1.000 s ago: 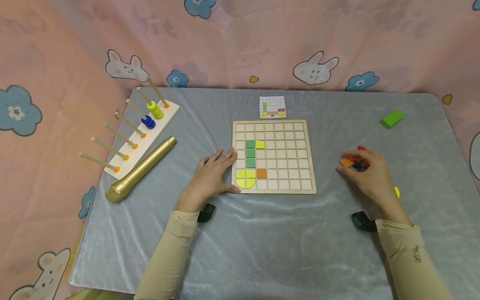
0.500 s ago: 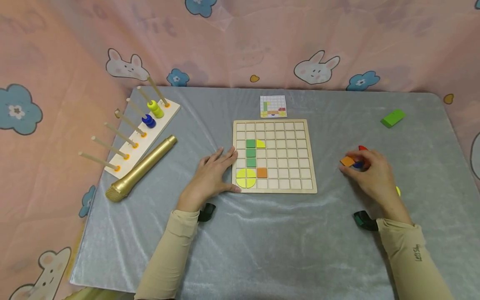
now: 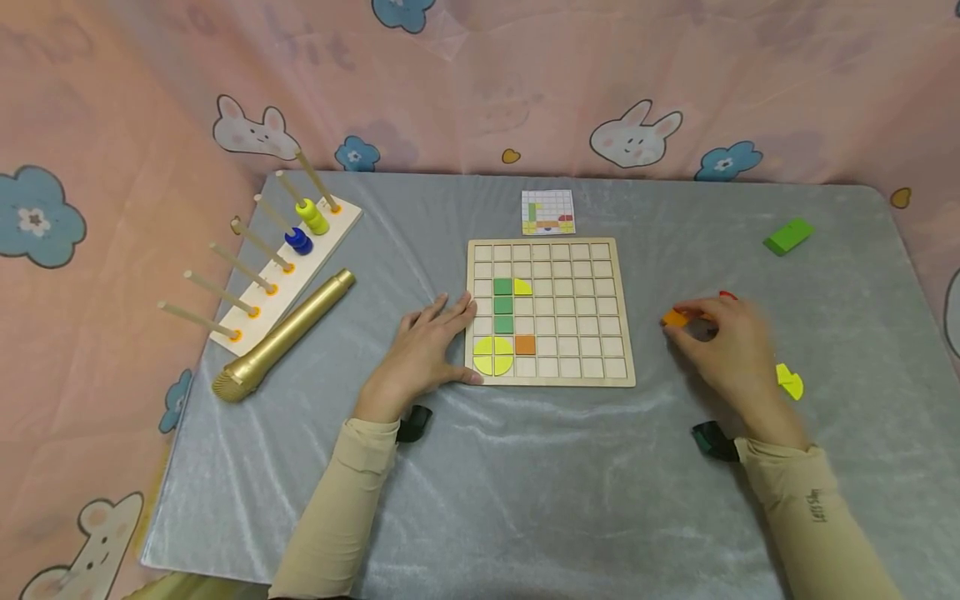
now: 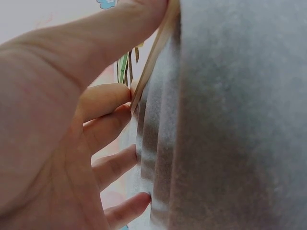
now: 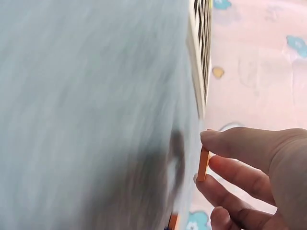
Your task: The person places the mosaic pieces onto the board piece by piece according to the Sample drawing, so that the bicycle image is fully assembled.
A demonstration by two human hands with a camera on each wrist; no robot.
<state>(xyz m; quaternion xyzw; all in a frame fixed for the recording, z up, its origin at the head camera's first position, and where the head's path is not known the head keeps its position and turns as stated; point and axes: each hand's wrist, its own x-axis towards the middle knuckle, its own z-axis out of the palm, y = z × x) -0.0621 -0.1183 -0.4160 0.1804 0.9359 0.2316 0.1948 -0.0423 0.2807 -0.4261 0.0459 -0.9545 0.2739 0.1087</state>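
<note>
Pinching an orange tile [image 3: 675, 318], the right hand [image 3: 733, 354] has just shifted nearer the board [image 3: 567, 306], though the tile remains off its right side. The left hand [image 3: 420, 354], fingers spread, touches its left edge.

Silver-grey rectangular tablecloth [image 3: 555, 492]: soft, velvety fabric, gently rippled, with a pale sheen.
Square, pale wooden grid board [image 3: 581, 306]: smooth, matt, apparently unvarnished.
Green square tiles [image 3: 503, 305] and yellow quarter-round tiles [image 3: 503, 367]: flat, smooth, evenly coloured.
Thin orange tile [image 5: 203, 166]: smooth, matt edge.
White square printed card [image 3: 548, 202]: looks like paper.
Gold tube-shaped microphone [image 3: 288, 332]: metallic-looking, glossy body; textured, mesh-like head.
Long, pale peg stand [image 3: 303, 265]: smooth, matt wood.
Blue rounded beads [image 3: 298, 242] and yellow-green rounded beads [image 3: 312, 218]: shiny; plastic or lacquered wood, unclear which.
Pink, cartoon-printed curtain [image 3: 450, 108]: thin, softly creased cloth.
Beige long sleeves [image 3: 337, 500]: smooth, close-fitting fabric.
</note>
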